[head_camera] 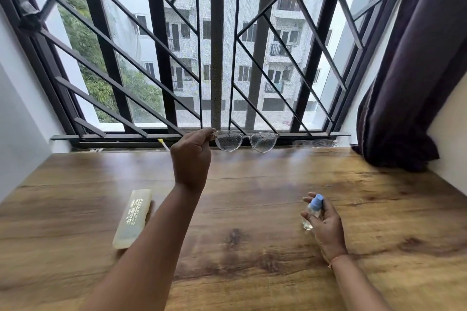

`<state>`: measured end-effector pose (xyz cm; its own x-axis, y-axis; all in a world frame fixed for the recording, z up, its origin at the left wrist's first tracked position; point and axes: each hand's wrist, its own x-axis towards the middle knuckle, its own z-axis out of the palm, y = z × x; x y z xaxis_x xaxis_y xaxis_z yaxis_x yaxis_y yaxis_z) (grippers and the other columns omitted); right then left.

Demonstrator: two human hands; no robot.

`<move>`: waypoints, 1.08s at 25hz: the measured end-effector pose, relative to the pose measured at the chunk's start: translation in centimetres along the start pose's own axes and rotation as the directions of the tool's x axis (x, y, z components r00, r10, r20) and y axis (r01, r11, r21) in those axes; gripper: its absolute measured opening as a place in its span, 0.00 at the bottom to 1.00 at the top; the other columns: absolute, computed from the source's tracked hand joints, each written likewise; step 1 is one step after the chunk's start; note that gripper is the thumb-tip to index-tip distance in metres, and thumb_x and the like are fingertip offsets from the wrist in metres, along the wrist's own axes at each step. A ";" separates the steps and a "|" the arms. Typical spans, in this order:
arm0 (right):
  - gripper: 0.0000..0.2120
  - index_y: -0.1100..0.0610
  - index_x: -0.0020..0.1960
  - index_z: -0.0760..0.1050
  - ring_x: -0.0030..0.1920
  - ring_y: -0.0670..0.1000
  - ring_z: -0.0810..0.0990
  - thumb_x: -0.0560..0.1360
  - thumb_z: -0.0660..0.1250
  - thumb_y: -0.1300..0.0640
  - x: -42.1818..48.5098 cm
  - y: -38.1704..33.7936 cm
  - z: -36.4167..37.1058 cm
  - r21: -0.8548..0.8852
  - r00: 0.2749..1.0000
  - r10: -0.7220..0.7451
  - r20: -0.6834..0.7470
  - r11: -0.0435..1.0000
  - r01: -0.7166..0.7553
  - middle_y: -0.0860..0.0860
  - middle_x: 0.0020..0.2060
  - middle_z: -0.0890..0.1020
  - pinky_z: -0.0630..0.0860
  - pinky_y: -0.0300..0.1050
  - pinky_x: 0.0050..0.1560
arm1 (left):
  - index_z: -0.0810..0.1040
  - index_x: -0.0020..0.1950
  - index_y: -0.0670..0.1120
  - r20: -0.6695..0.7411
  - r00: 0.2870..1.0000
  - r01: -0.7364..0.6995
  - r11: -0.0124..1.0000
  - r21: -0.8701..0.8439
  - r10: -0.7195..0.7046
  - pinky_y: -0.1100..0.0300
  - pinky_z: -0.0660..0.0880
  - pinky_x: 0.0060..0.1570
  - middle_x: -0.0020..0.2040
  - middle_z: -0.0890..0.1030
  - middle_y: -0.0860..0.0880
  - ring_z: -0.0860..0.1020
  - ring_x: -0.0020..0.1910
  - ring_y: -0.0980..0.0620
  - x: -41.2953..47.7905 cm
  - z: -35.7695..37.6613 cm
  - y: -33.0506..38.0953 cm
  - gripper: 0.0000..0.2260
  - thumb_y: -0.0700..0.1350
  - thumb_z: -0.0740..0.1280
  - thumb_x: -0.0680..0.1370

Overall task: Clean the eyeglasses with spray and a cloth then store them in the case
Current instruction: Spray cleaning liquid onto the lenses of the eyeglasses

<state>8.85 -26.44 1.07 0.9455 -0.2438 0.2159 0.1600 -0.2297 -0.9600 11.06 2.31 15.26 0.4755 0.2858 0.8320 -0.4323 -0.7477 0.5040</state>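
Above the table's far edge, at twelve o'clock, the left hand (pixel 191 159) pinches the droplet-covered eyeglasses (pixel 246 141) by one end; the right hand (pixel 324 222), at four o'clock, grasps the spray bottle (pixel 312 211). Set the bottle down upright; wipe both lenses evenly.

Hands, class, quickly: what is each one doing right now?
Left hand: closed, holding the glasses up by one end.
Right hand: holding the spray bottle.

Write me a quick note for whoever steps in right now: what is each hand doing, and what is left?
Left hand: holds the eyeglasses by one end, raised over the table; lenses show droplets.
Right hand: holds the spray bottle low over the table.
Case: closed, on the table beside the left forearm.
Done: spraying, apparently.
Left: wipe with a cloth (none in view), then put the glasses in the case.
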 end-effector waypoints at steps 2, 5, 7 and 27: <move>0.24 0.48 0.52 0.73 0.53 0.50 0.78 0.68 0.68 0.74 0.0 -0.2 0.0 0.017 1.000 0.000 0.012 1.000 -0.001 0.50 0.48 0.82 0.73 0.48 0.57 | 0.84 0.43 0.38 -0.001 1.000 0.021 0.999 -0.027 -0.021 0.65 0.73 0.42 0.38 0.85 0.42 0.83 0.38 0.48 0.0 -0.1 0.1 0.06 0.33 0.70 0.68; 0.25 0.47 0.53 0.73 0.55 0.55 0.77 0.68 0.67 0.75 0.0 -0.1 -0.1 0.035 0.999 0.015 0.033 0.999 -0.017 0.53 0.50 0.81 0.73 0.54 0.57 | 0.84 0.43 0.38 -0.005 1.000 0.026 0.999 -0.038 -0.026 0.64 0.74 0.41 0.38 0.85 0.42 0.83 0.38 0.47 0.0 -0.2 0.2 0.06 0.33 0.69 0.68; 0.27 0.45 0.54 0.72 0.56 0.57 0.77 0.68 0.67 0.75 0.1 0.2 -0.4 0.037 0.998 0.042 0.052 0.998 -0.043 0.56 0.52 0.80 0.73 0.52 0.57 | 0.84 0.43 0.38 -0.005 1.000 0.025 0.999 -0.037 -0.025 0.64 0.74 0.41 0.38 0.85 0.42 0.83 0.38 0.47 0.0 -0.2 0.1 0.06 0.33 0.69 0.68; 0.69 0.67 0.71 0.58 0.71 0.51 0.64 0.43 0.69 0.24 0.2 -15.0 5.6 0.494 0.937 0.092 0.337 0.830 -0.259 0.58 0.71 0.65 0.62 0.43 0.69 | 0.84 0.42 0.38 0.005 1.000 -0.010 0.997 -0.071 0.011 0.79 0.68 0.49 0.39 0.85 0.44 0.81 0.40 0.55 -2.9 -0.1 -1.3 0.06 0.33 0.71 0.67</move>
<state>8.25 -17.81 14.56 0.9962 0.0683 0.0539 0.0277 0.3377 -0.9408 10.21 2.52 12.22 0.4751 0.2745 0.8360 -0.4908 -0.7059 0.5107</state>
